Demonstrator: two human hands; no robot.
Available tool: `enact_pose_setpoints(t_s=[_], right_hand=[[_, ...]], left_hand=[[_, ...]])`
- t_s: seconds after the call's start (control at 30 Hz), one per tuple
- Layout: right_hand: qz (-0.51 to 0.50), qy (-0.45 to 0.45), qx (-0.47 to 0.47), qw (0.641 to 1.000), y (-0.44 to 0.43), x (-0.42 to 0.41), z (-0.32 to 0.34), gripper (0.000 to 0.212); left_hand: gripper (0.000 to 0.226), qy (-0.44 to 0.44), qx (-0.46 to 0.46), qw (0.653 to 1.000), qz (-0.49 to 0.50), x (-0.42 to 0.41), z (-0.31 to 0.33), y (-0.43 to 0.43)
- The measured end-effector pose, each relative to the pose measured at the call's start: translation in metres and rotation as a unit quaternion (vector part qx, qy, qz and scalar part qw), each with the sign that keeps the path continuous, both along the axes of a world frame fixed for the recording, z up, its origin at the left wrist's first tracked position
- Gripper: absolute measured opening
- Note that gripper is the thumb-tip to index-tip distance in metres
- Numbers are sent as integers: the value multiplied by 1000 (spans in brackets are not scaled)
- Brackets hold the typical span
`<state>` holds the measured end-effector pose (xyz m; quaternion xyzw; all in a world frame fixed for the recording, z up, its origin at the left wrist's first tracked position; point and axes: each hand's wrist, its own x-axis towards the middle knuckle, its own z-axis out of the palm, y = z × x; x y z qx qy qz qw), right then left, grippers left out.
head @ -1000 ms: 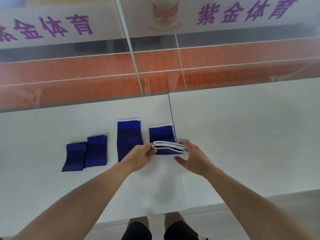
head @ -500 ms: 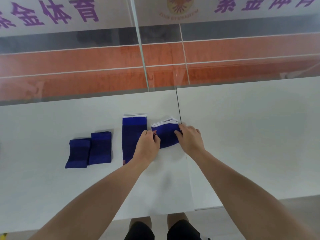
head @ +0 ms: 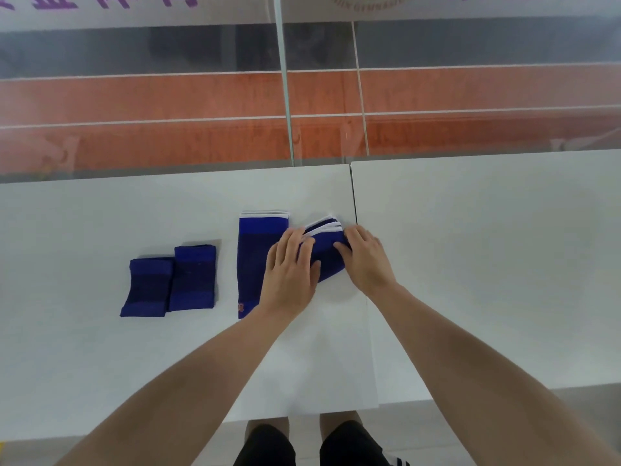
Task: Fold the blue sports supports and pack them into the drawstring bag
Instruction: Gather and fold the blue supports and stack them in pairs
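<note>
The support (head: 327,260) is now folded over and lies at frame centre. The left hand (head: 292,267) and right hand (head: 364,260) press it flat with straight fingers, gripping nothing. Folding continues. Next is probably the long support (head: 255,264), left of centre, which needs both hands. No bag is visible.

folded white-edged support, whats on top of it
Both hands lie on the folded support: left hand on its left side, right hand on its right. Its middle and white edges show; the rest is covered.
</note>
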<state>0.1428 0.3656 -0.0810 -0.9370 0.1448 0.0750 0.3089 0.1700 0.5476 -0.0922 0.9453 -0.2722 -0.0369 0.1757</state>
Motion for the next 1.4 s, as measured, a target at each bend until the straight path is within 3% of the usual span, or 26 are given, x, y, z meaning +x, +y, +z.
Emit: enact_pose_setpoints(t_s=[0.17, 0.3, 0.67, 0.83, 1.0, 1.13, 1.27, 1.4], right_hand=[[-31, 37, 31, 998, -2, 5, 1, 21], [-45, 47, 19, 998, 1, 2, -1, 25], [-50, 78, -43, 995, 1, -9, -4, 31], [-64, 111, -58, 990, 3, -6, -8, 31], [-74, 106, -72, 989, 4, -3, -10, 29], [-91, 72, -60, 991, 7, -7, -8, 30], [31, -20, -164, 986, 4, -20, -9, 48], [140, 23, -208, 968, 1, -45, -21, 53]], left_hand=[[48, 81, 13, 997, 2, 30, 3, -8], [34, 89, 2, 996, -28, 46, 2, -13], [11, 143, -49, 988, 8, 44, 0, -23], [36, 11, 3, 997, -72, 23, 6, -28], [61, 54, 140, 985, -83, -2, -10, -23], [67, 55, 184, 976, -101, 2, -18, -21], [70, 49, 205, 972, -99, 5, -16, -20], [71, 46, 234, 965, -112, 4, -9, -10]])
